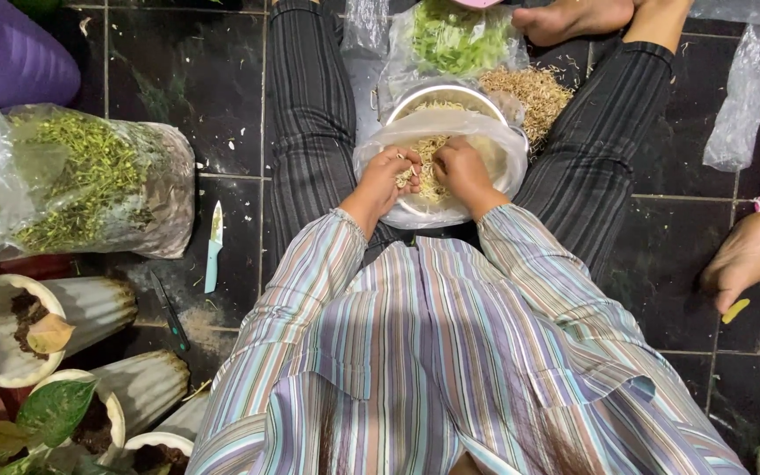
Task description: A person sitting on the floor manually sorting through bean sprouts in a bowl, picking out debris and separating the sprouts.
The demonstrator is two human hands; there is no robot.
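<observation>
One view only, worn on the head, looking almost straight down over the chest and a striped shirt [433, 352] to the lap. Close to the body: shirt filling the lower middle, the left hand [389, 180] and the right hand [461, 171] just above centre, over a bag-lined bowl [494, 145] between outstretched legs. Feet near the top edge, so facing forward along the legs. Dark tiled floor [661, 264] on both sides; white plant pots [90, 308] at the left edge, another person's foot [749, 255] at the right.
</observation>
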